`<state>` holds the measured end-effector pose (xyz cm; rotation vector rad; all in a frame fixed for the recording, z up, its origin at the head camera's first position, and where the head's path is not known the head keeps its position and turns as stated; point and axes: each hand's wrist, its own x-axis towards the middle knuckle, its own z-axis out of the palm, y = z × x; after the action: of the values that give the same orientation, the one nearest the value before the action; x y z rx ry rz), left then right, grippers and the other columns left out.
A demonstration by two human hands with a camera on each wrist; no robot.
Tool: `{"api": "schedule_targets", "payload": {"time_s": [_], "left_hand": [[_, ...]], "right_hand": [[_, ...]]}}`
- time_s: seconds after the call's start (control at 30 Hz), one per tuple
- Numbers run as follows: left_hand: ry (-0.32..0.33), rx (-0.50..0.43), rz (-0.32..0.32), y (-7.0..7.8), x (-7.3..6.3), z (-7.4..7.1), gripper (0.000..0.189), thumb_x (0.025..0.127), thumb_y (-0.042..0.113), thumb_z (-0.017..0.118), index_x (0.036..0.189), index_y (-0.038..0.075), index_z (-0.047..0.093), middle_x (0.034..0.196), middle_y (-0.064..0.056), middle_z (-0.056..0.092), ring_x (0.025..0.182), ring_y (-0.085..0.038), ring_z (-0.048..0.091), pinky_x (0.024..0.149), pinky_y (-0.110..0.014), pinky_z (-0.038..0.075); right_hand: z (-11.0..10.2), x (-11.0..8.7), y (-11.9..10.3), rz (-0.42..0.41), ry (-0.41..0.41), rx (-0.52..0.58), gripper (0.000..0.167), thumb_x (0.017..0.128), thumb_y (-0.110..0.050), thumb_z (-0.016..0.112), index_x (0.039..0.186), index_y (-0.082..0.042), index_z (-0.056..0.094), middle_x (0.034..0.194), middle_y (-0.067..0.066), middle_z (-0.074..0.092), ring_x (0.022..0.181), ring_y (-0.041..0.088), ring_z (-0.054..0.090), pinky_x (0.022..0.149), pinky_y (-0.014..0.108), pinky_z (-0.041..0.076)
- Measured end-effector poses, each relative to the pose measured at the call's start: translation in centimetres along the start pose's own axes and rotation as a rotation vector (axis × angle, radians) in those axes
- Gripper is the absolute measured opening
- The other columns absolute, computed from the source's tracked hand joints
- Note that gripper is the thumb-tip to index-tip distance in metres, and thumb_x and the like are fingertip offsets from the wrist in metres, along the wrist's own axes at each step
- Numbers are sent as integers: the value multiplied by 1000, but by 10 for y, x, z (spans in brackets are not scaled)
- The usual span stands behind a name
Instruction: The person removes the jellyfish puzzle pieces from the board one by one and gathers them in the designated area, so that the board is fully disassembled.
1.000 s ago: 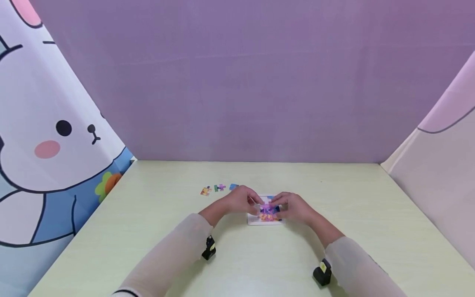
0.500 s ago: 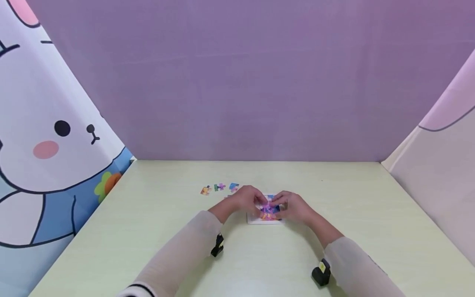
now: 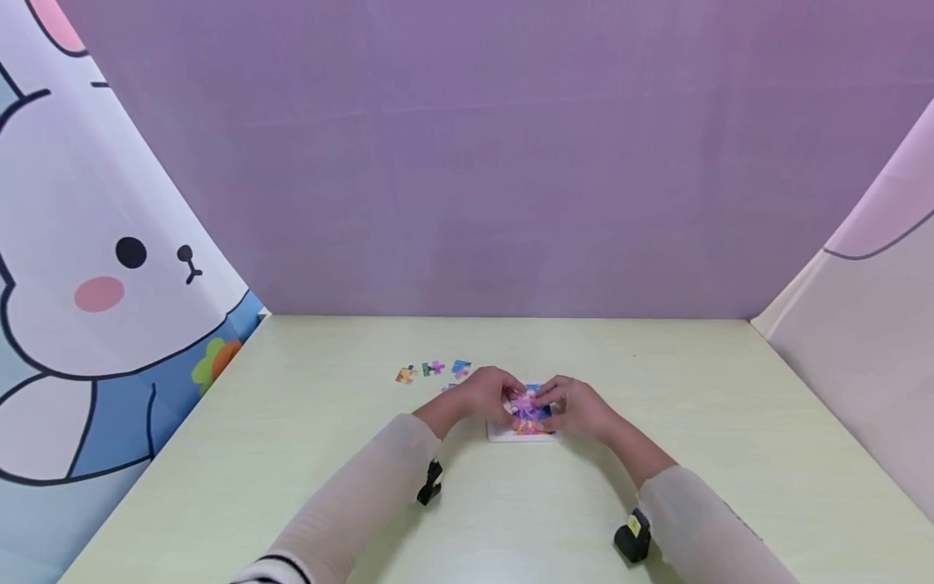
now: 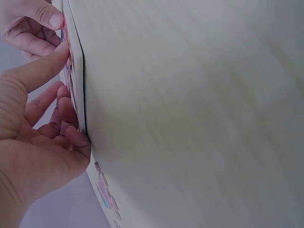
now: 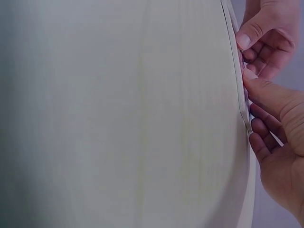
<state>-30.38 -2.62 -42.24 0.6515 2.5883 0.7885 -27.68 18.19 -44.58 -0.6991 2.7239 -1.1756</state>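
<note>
A small jigsaw puzzle (image 3: pixel 531 412) with a pink, purple and orange picture lies in a white tray (image 3: pixel 503 436) on the table. From the left, my left hand (image 3: pixel 485 393) reaches over it, thumb and bent fingers at the pieces; in the left wrist view the thumb tip (image 4: pixel 61 50) is right at the puzzle surface. Whether a piece sits between its fingertips I cannot tell. My right hand (image 3: pixel 580 407) comes in from the other side, its thumb tip (image 5: pixel 248 75) and spread fingers resting at the puzzle and tray edge. Both hands hide parts of the picture.
Loose jigsaw pieces lie behind the left hand: an orange one (image 3: pixel 405 374), a green and purple one (image 3: pixel 434 367) and a blue and pink one (image 3: pixel 461 368). Another is partly hidden by the left wrist. A purple backdrop (image 3: pixel 467 162) stands at the table's far edge.
My left hand has shifted slightly right, further over the puzzle, uncovering more of the blue and pink piece. The right hand has stayed nearly still.
</note>
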Motion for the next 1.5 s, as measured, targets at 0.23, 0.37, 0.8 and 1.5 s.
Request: {"api": "schedule_targets", "payload": {"time_s": [0.23,0.37,0.8,1.5], "left_hand": [[1,-16,-19,-1,0,-1,57,73,15,86,126,12,66,95,7,60,88,-10,54,81,-26,48],[5,-26,4,-4,1,-1,53,73,15,87,123,15,68,97,8,60,90,-10,54,81,-25,48],[56,-187,66,-11,-5,-9,35,77,-9,75,106,10,76,80,4,66,76,-11,61,68,-25,51],[65,-331,53,-16,-16,-10,26,75,-1,81,96,13,77,84,4,71,80,-14,65,72,-27,54]], "right_hand": [[0,0,0,9,-10,3,26,76,-10,84,100,-5,77,109,2,63,105,25,56,87,43,43],[-1,0,-1,15,-15,5,26,76,-10,84,101,-5,77,109,3,63,104,25,56,86,41,43],[-1,0,-2,31,-17,-7,27,75,-10,84,102,-6,77,109,2,64,105,24,56,89,43,42],[-1,0,-1,23,-25,-7,28,76,-10,84,103,-6,77,110,3,63,103,24,56,85,40,43]]}}
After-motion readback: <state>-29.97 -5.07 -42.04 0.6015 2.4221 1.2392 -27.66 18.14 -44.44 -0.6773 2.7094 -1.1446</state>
